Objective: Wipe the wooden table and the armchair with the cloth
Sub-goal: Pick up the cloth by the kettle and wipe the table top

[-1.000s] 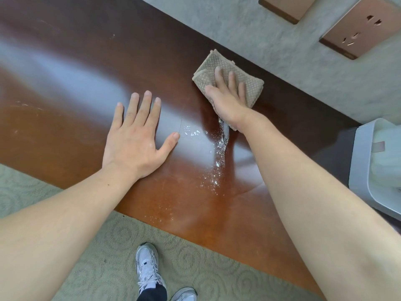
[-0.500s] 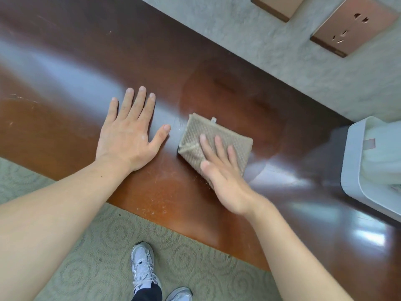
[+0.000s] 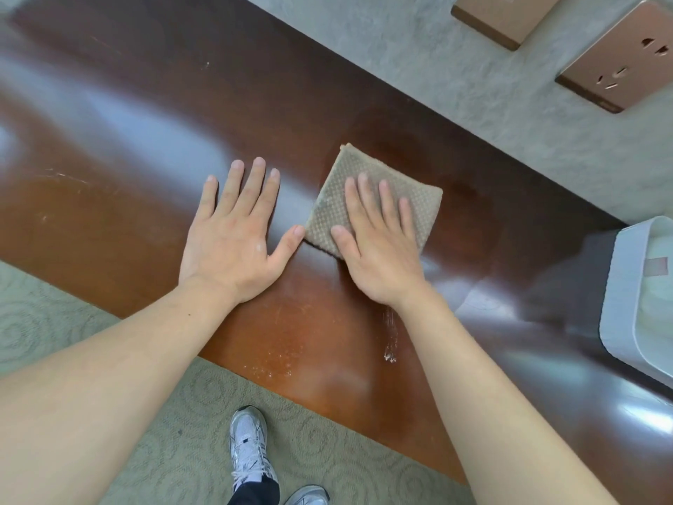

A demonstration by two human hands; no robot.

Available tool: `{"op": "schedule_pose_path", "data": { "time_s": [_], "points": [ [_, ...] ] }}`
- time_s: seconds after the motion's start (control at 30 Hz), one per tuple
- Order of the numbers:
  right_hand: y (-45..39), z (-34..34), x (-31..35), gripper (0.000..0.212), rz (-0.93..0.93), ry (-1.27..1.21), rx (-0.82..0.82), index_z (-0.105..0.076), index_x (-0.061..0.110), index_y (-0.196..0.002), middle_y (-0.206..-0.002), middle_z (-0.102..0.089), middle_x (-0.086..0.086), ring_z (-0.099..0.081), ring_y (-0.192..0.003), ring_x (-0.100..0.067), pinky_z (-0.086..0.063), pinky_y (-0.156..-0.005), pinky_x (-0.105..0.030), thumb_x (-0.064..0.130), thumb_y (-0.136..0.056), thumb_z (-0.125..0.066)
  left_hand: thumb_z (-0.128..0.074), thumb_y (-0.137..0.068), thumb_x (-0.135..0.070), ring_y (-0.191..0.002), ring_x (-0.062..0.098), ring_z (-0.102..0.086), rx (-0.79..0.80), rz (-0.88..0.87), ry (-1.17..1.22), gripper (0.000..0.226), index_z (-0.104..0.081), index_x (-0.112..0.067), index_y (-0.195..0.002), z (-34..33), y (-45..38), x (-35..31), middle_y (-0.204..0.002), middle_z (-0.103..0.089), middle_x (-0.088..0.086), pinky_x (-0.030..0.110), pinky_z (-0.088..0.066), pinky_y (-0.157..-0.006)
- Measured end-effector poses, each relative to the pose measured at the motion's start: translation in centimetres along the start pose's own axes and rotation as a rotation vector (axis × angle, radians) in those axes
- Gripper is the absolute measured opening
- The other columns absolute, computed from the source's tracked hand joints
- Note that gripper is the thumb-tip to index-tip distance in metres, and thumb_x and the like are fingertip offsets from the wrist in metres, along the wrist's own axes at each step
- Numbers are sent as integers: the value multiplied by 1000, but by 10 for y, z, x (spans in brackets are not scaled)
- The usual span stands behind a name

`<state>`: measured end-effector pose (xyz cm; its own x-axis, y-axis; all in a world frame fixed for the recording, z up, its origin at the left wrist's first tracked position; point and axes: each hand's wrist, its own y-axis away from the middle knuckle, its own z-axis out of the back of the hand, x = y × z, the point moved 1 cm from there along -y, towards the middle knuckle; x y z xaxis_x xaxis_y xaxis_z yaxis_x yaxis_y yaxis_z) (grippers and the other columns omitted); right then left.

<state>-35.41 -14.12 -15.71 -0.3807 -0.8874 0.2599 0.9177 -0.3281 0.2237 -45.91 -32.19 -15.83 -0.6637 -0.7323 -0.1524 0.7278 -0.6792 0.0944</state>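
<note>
Glossy reddish-brown wood fills the view: the wooden table point(image 3: 145, 147) runs along a grey textured wall point(image 3: 455, 67) with two copper-coloured sockets point(image 3: 619, 56). On it lies the folded beige waffle-weave cloth point(image 3: 418, 198), a rough square set diagonally, one corner pointing toward the wall. The right hand point(image 3: 382, 249) lies flat on it, fingers straight, pressing it to the wood. The left hand point(image 3: 233, 235) rests open on the bare tabletop just beside it, fingers spread, its thumb tip touching the cloth's near edge. White crumbs point(image 3: 389, 355) speckle the wood near the front edge. A white bin point(image 3: 626, 297) stands at the right. Below, a patterned carpet point(image 3: 109, 450) and white sneakers point(image 3: 251, 446).
</note>
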Motion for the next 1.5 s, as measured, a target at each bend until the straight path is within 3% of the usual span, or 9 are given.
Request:
{"op": "schedule_pose_path", "data": {
  "time_s": [0.13, 0.2, 0.43, 0.67, 0.87, 1.0, 1.27, 1.37, 1.5],
  "points": [
    [-49, 12, -2, 99, -50, 48, -16, 11, 17, -156, -164, 19, -9, 20, -150, -20, 15, -120, -42, 81, -86, -16, -1, -97, -69, -157, 26, 0, -1, -2, 0, 84, -9, -16, -162, -1, -1, 0, -170, -7, 7, 51, -5, -127],
    [-74, 19, -2, 104, -33, 80, 4, 10, 16, -156, -164, 18, -11, 19, -150, -23, 13, -120, -45, 84, -83, -18, -1, -97, -69, -157, 26, 0, -4, -5, -1, 84, -9, -16, -162, -1, -1, 0, -170, -7, 7, 51, -4, -127],
    [-122, 28, -3, 66, -12, 38, 24, 3, 34, -156, -165, 14, -2, 17, -151, -19, 12, -120, -45, 60, -97, -12, 1, -96, -70, -157, 26, -1, -13, 0, 19, 86, -11, -16, -162, -2, 0, 1, -170, -8, 6, 50, -4, -127],
    [-61, 26, -6, 54, -26, -86, 52, 1, 44, -155, -165, 15, 5, 20, -149, -14, 15, -120, -40, 52, -101, -2, 0, -95, -72, -157, 26, 3, 21, -2, 19, 88, -7, -16, -162, 2, 1, 1, -171, -4, 5, 50, -2, -127],
    [6, 2, -3, 59, -103, 6, 13, 7, 36, -156, -165, 17, 0, 21, -149, -18, 15, -120, -42, 49, -102, -14, 1, -92, -74, -157, 26, 5, 29, -12, 22, 91, -5, -16, -162, 2, 2, 1, -171, 0, 4, 50, 0, -127],
    [49, -9, 6, 70, -151, -12, -44, 12, 20, -156, -165, 15, -1, 20, -150, -17, 14, -121, -41, 50, -101, -18, 0, -92, -73, -157, 26, 4, 10, -11, 23, 91, -6, -16, -162, 2, 1, 0, -171, -1, 4, 49, 1, -127],
    [144, -34, 25, 68, -304, -52, -52, 13, 22, -156, -164, 20, 1, 24, -148, -14, 11, -120, -42, 53, -101, -14, -1, -95, -71, -157, 26, 3, 3, -15, 23, 88, -8, -15, -162, 1, 1, 1, -171, -3, 5, 49, -1, -127],
    [136, -40, 33, 68, -365, -4, -94, 9, 19, -157, -165, 16, -2, 20, -150, -18, 7, -121, -46, 51, -101, -14, -2, -95, -71, -157, 27, 1, -2, -13, 18, 88, -9, -14, -162, 1, 0, 1, -171, -5, 6, 50, -2, -127],
    [75, -28, 33, 69, -290, 6, -121, 3, 17, -158, -166, 9, -5, 15, -151, -21, 8, -122, -46, 51, -100, -15, 0, -94, -71, -157, 27, 1, 13, -13, 17, 89, -8, -14, -162, 3, -1, 2, -171, -4, 6, 51, -3, -127]
  ]
}}
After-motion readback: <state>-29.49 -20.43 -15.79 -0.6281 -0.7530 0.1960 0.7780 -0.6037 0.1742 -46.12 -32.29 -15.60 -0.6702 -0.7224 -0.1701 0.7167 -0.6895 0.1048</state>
